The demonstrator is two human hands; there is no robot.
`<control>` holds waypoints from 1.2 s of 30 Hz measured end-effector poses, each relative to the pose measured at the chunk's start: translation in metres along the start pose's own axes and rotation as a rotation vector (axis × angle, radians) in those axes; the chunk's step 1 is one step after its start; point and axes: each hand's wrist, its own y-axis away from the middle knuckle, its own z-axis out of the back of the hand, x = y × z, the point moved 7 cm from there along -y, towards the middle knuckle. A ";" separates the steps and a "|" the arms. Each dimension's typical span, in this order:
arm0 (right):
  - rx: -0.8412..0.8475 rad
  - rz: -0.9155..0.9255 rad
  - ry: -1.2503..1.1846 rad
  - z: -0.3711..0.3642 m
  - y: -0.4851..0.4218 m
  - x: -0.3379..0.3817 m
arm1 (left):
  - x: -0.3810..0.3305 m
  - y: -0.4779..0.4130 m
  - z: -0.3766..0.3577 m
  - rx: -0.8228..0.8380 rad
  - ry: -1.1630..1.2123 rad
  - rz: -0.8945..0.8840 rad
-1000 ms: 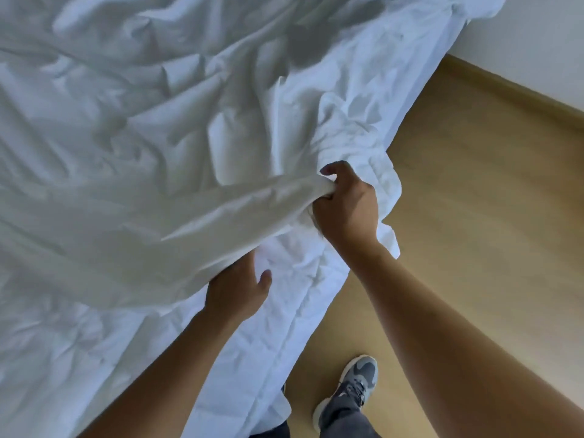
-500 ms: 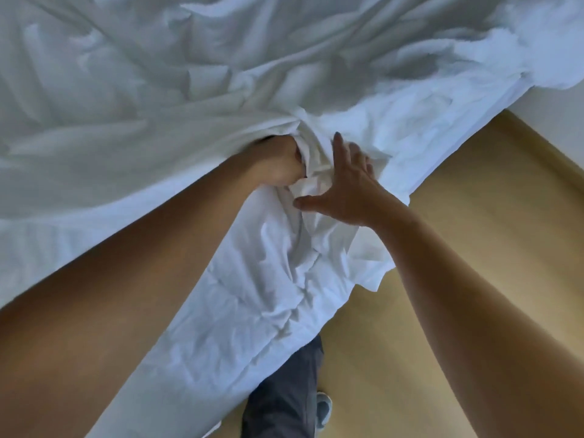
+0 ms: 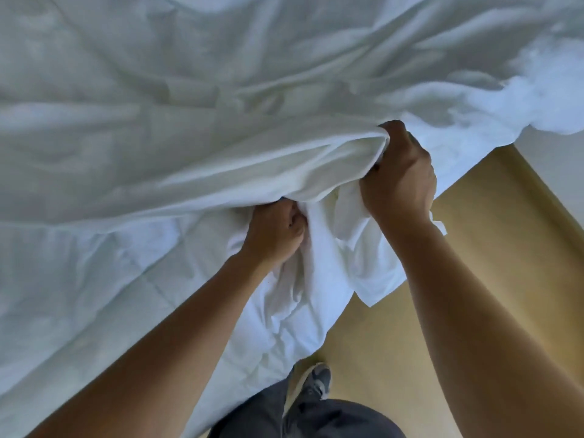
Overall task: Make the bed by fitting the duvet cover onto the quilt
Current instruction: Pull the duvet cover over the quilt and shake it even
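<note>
The wrinkled white quilted quilt [image 3: 94, 279] fills the left side of the view, lying flat with faint stitched seams running across it, its near edge dropping toward the floor. Over it, from the upper left across to the right, spreads the smooth white fabric duvet cover [image 3: 221, 105], whose lower edge is lifted off the quilt in a long fold. The left hand [image 3: 275, 232] sits just under that lifted fold, fingers curled tight round a bunched corner of the quilt. Below this hand, crumpled white cloth hangs over the quilt's near edge. To the right of the left hand and a little higher, the right hand [image 3: 398, 178] grips a gathered wad of the duvet cover's edge, knuckles toward the camera, holding it raised above the quilt; a loose flap of the cover dangles beneath it. Beside the quilt's near edge, at the bottom, stand the person's dark grey trouser leg [image 3: 316, 418] and a grey trainer shoe [image 3: 313, 384]. Right of the quilt lies the tan wooden floor [image 3: 474, 279].
</note>
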 end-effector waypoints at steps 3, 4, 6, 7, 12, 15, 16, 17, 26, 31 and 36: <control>-0.016 0.054 -0.014 0.011 -0.003 0.002 | -0.004 -0.026 0.028 -0.186 0.195 0.081; -0.017 0.072 -0.019 0.015 -0.004 0.002 | -0.014 -0.033 0.032 -0.206 0.229 0.032; -0.026 0.097 -0.038 0.022 -0.010 0.000 | -0.024 -0.052 0.019 -0.123 0.127 -0.053; -0.015 0.109 -0.054 0.025 -0.013 -0.001 | -0.026 -0.059 0.011 0.033 0.108 -0.002; 0.169 0.108 -0.116 0.030 -0.019 0.002 | -0.004 -0.052 -0.018 0.586 -0.157 0.291; 0.184 0.094 -0.106 0.034 -0.012 0.010 | -0.014 -0.045 -0.015 0.501 -0.188 0.219; 0.192 0.105 -0.101 0.036 -0.009 0.012 | -0.018 -0.041 -0.013 0.512 -0.194 0.229; 0.238 0.124 -0.103 0.033 -0.005 0.012 | -0.019 -0.037 -0.016 0.564 -0.145 0.271; 0.366 -0.462 -0.381 -0.014 -0.034 -0.096 | 0.007 -0.030 -0.001 0.793 -0.512 0.452; 0.386 -0.567 -0.453 -0.061 -0.052 -0.093 | -0.005 -0.043 0.011 0.645 -0.512 0.521; 0.090 -0.280 -0.268 -0.049 -0.103 -0.081 | -0.029 -0.060 0.022 0.536 -0.340 0.484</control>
